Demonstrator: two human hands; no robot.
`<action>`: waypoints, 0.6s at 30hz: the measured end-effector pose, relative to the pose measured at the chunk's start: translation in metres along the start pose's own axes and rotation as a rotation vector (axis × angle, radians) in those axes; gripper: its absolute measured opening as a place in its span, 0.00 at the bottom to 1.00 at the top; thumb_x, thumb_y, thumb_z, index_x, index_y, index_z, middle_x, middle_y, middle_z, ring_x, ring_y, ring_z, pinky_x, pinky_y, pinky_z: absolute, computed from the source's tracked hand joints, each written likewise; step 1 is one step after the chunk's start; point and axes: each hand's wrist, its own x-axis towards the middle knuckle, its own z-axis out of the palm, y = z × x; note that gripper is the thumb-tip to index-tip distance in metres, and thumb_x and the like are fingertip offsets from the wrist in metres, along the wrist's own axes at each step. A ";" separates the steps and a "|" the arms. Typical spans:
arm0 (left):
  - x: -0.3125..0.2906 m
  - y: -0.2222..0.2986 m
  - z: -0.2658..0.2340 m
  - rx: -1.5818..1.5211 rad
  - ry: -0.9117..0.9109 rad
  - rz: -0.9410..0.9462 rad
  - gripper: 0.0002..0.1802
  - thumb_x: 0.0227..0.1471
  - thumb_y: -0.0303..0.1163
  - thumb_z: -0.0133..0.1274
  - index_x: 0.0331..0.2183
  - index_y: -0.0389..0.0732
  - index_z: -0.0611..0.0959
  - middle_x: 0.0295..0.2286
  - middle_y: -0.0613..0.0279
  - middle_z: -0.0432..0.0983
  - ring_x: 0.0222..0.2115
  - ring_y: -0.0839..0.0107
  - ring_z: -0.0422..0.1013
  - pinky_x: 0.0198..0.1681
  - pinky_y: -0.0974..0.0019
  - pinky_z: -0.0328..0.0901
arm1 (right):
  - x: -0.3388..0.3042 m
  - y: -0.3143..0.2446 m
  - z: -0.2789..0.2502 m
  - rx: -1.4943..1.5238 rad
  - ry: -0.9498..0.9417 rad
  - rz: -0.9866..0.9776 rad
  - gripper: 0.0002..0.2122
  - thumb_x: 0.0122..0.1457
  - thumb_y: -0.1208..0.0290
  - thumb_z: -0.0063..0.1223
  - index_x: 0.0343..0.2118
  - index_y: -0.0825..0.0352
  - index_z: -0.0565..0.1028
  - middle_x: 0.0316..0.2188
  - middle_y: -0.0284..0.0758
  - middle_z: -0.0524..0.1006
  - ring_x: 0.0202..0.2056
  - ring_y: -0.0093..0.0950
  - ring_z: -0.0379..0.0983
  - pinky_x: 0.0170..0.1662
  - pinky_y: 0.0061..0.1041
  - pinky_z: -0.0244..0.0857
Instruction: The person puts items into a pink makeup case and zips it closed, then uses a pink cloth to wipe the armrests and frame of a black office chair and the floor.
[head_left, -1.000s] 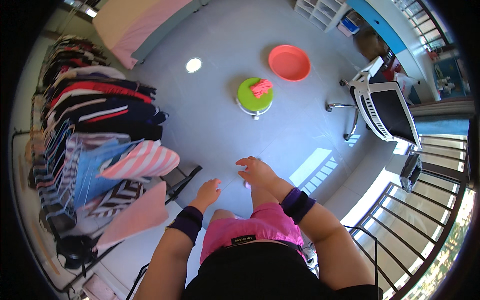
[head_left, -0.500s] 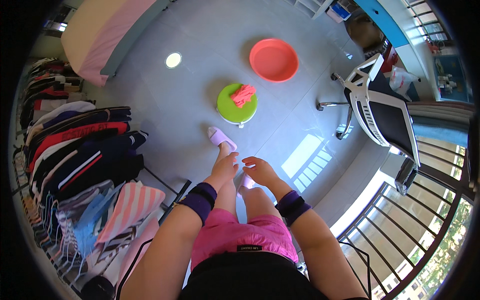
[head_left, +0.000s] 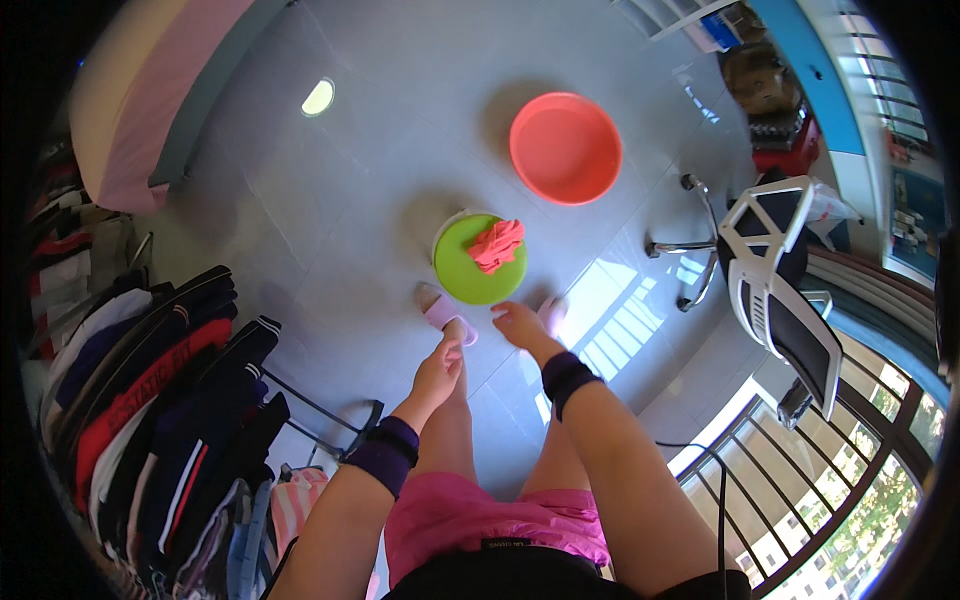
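Fingers of the left hand [head_left: 437,377] and right hand [head_left: 525,326] are hanging loosely bent, holding nothing. At the left's one o'clock, a coral cloth [head_left: 496,247] is resting on the green stool [head_left: 463,275], looking soft and light, best gathered mid-bunch.

Cloth [head_left: 496,246] on stool [head_left: 462,280], basin [head_left: 566,150] beyond, rightward, clothes [head_left: 165,415] far left, chair [head_left: 806,335] far right

The left forearm [head_left: 333,525] is angled from the near left toward the middle, the right forearm [head_left: 632,465] from the near right. The left hand [head_left: 436,374] is held nearer, its fingers loosely curved and directed far. The right hand [head_left: 522,327] is held slightly farther, its loosely bent fingers turned leftward.
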 end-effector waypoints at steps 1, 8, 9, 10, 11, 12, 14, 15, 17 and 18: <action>0.011 0.001 0.000 -0.033 0.005 0.009 0.23 0.56 0.27 0.54 0.53 0.42 0.72 0.39 0.53 0.81 0.37 0.58 0.79 0.42 0.59 0.73 | 0.026 0.009 -0.002 -0.014 0.011 -0.013 0.16 0.58 0.62 0.57 0.49 0.58 0.78 0.30 0.39 0.81 0.33 0.35 0.79 0.38 0.32 0.71; 0.068 -0.029 0.005 -0.094 -0.012 -0.133 0.21 0.61 0.26 0.51 0.55 0.41 0.70 0.40 0.55 0.80 0.38 0.66 0.78 0.43 0.67 0.71 | 0.177 0.037 0.033 0.124 0.076 0.089 0.32 0.53 0.62 0.58 0.63 0.57 0.63 0.42 0.51 0.79 0.45 0.47 0.77 0.49 0.40 0.70; 0.080 -0.029 0.014 -0.155 -0.007 -0.118 0.20 0.61 0.25 0.51 0.55 0.41 0.71 0.40 0.56 0.80 0.38 0.67 0.78 0.43 0.68 0.71 | 0.197 0.051 0.036 0.118 0.111 0.095 0.35 0.53 0.61 0.59 0.64 0.58 0.60 0.43 0.52 0.79 0.46 0.48 0.76 0.50 0.39 0.70; 0.092 -0.028 0.024 -0.187 -0.005 -0.106 0.20 0.61 0.24 0.51 0.54 0.41 0.71 0.39 0.57 0.79 0.40 0.68 0.77 0.44 0.69 0.70 | 0.216 0.066 0.037 0.110 0.150 0.102 0.37 0.52 0.61 0.60 0.66 0.58 0.57 0.44 0.52 0.78 0.47 0.48 0.76 0.51 0.39 0.70; 0.097 -0.027 0.030 -0.181 -0.012 -0.126 0.20 0.61 0.24 0.51 0.54 0.41 0.71 0.39 0.57 0.79 0.40 0.68 0.77 0.44 0.69 0.70 | 0.226 0.072 0.046 0.121 0.135 0.115 0.37 0.52 0.61 0.60 0.66 0.58 0.57 0.44 0.52 0.78 0.47 0.48 0.76 0.51 0.39 0.70; 0.105 -0.024 0.037 -0.189 -0.027 -0.123 0.20 0.61 0.24 0.51 0.54 0.40 0.71 0.39 0.57 0.79 0.40 0.68 0.77 0.44 0.68 0.70 | 0.236 0.076 0.053 0.061 0.216 0.128 0.36 0.50 0.60 0.62 0.63 0.61 0.62 0.43 0.48 0.79 0.45 0.44 0.77 0.49 0.37 0.71; 0.125 -0.011 0.053 -0.196 -0.051 -0.113 0.19 0.61 0.24 0.52 0.53 0.39 0.72 0.39 0.56 0.79 0.40 0.68 0.77 0.45 0.68 0.70 | 0.245 0.093 0.039 -0.009 0.310 0.151 0.35 0.48 0.60 0.65 0.60 0.65 0.66 0.41 0.45 0.80 0.42 0.39 0.78 0.48 0.35 0.72; 0.124 -0.015 0.050 -0.167 -0.048 -0.137 0.19 0.61 0.24 0.52 0.53 0.39 0.72 0.39 0.56 0.79 0.40 0.68 0.77 0.45 0.68 0.70 | 0.241 0.087 0.044 0.146 0.250 0.090 0.30 0.48 0.61 0.65 0.55 0.65 0.71 0.40 0.43 0.80 0.40 0.37 0.79 0.46 0.34 0.72; 0.128 -0.016 0.049 -0.107 -0.046 -0.189 0.20 0.60 0.24 0.51 0.54 0.39 0.71 0.40 0.56 0.79 0.40 0.68 0.77 0.45 0.68 0.70 | 0.233 0.081 0.032 0.314 0.206 0.035 0.26 0.47 0.62 0.66 0.50 0.66 0.76 0.38 0.42 0.81 0.39 0.36 0.79 0.44 0.32 0.73; 0.134 -0.013 0.050 -0.091 -0.056 -0.183 0.20 0.60 0.24 0.51 0.54 0.39 0.71 0.40 0.56 0.79 0.40 0.68 0.77 0.45 0.68 0.70 | 0.229 0.081 0.018 0.349 0.135 0.122 0.21 0.47 0.63 0.65 0.44 0.66 0.78 0.35 0.39 0.81 0.36 0.32 0.79 0.42 0.31 0.72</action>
